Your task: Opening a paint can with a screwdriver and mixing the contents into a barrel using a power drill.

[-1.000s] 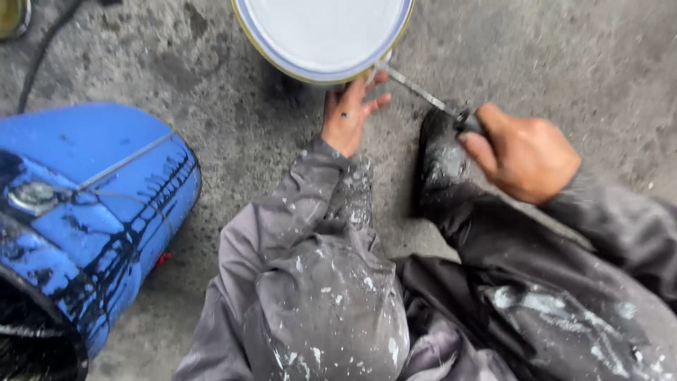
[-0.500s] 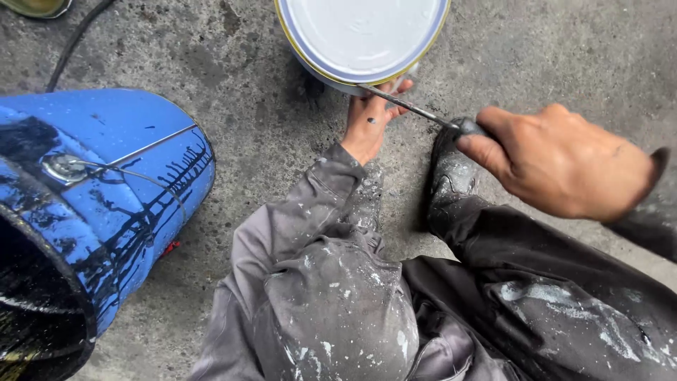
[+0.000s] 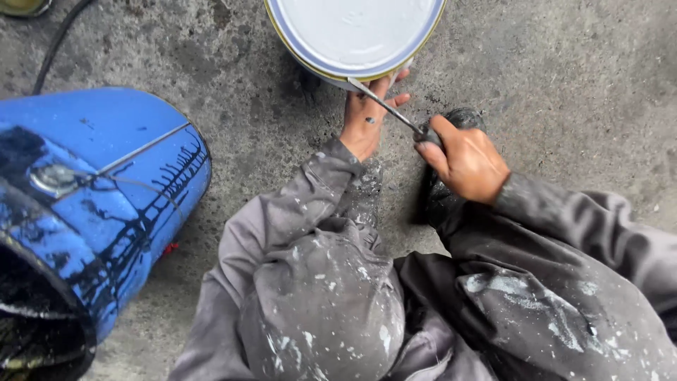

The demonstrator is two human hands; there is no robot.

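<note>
A round paint can with a white lid and a yellow rim stands on the concrete floor at the top of the view. My left hand rests against the can's near side, fingers spread on its wall. My right hand grips the dark handle of a screwdriver. Its thin metal shaft runs up and left, and its tip sits at the lid's near rim, just above my left hand. Both arms wear grey sleeves spattered with paint.
A large blue drum streaked with black paint lies on its side at the left. A black cable crosses the floor at the top left. My knees in grey paint-flecked trousers fill the bottom, with a dark shoe beneath my right hand.
The view has shifted, so the can and drum sit further right and down. My right hand has drawn in toward the left hand, and the screwdriver tip stays at the lid's rim.
</note>
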